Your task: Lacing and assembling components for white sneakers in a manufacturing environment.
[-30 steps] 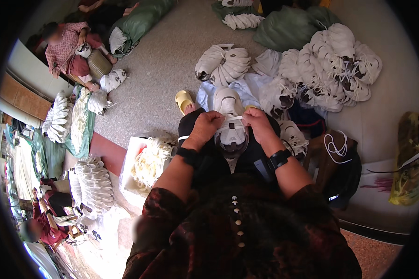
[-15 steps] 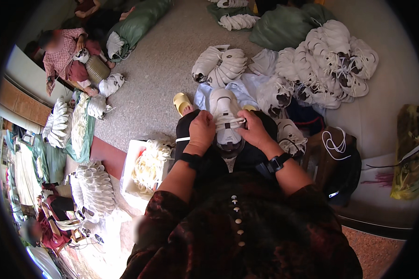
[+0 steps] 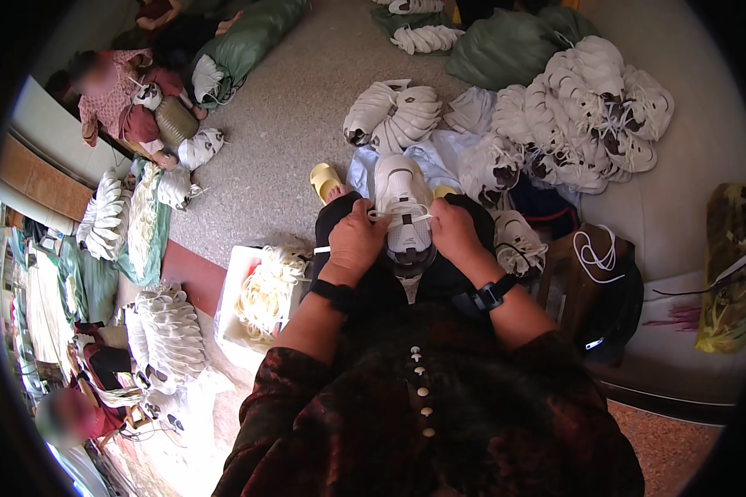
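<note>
1. A white shoe (image 3: 404,176) is held upside neither way that can be fully checked, but its toe is pointed away from the body, between the dark-trousered knees.
2. A white lace (image 3: 402,218) is stretched across the shoe's upper, between the two hands.
3. One side of the lace is pinched by the thumb and fingertips of the left hand (image 3: 358,238); how the other fingers are placed cannot be told.
4. The other side is pinched by the right hand (image 3: 456,232), its remaining fingers being partly hidden.
5. Loose laces (image 3: 267,290) are heaped in a white box (image 3: 239,351), placed left of the left knee.
6. Another laced shoe (image 3: 518,246) is set beside the right knee.
7. White shoes are heaped in a large pile (image 3: 584,116), farther right.
8. A yellow slipper (image 3: 325,176) is worn on the left foot.
</note>
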Demonstrator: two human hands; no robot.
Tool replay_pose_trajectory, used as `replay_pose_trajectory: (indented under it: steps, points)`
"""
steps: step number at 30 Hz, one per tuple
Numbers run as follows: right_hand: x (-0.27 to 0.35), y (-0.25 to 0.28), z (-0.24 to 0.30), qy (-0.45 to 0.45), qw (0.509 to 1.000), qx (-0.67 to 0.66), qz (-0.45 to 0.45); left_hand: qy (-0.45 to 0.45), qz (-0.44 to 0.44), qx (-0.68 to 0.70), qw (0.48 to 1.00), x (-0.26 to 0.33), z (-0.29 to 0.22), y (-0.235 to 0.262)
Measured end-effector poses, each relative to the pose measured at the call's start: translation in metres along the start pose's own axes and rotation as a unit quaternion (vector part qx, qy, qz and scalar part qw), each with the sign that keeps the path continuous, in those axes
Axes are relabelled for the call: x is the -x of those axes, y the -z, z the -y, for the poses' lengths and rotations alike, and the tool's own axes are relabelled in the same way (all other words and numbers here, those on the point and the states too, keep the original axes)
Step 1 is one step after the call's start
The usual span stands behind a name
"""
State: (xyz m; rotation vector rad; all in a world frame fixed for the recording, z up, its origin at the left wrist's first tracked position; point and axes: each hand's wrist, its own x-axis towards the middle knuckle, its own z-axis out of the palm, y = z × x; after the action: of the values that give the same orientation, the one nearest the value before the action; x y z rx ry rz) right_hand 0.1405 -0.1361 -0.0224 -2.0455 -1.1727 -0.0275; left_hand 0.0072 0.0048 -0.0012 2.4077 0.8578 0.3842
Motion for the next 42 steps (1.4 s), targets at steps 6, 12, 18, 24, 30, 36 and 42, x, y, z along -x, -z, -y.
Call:
replay_pose_trajectory:
  steps: [6, 12, 18, 24, 30, 36, 42]
  points:
    - [0.018, 0.036, -0.044, 0.026, 0.987, 0.153, -0.042, 0.026, -0.084, 0.394, 0.915, -0.006, 0.057, -0.001]
    - [0.040, 0.074, -0.056, -0.012, 0.989, 0.148, -0.027, 0.071, -0.061, 0.418, 0.904, 0.007, 0.081, 0.016]
    - [0.016, 0.047, 0.001, 0.089, 0.995, 0.043, 0.019, -0.191, -0.067, 0.002, 0.979, 0.010, 0.020, 0.017]
    - [0.000, 0.008, 0.005, 0.034, 0.994, 0.040, 0.094, -0.158, 0.009, 0.023, 0.987, -0.005, 0.008, -0.012]
    - [-0.015, 0.006, 0.004, 0.004, 0.994, 0.050, 0.099, -0.162, 0.072, 0.060, 0.982, -0.025, 0.009, -0.004]
    - [-0.024, 0.011, 0.011, -0.054, 0.989, -0.014, 0.134, -0.021, 0.168, 0.222, 0.960, -0.033, 0.018, 0.001]
    - [-0.024, 0.006, 0.003, -0.063, 0.990, -0.020, 0.125, -0.020, 0.174, 0.054, 0.983, -0.038, 0.006, 0.008]
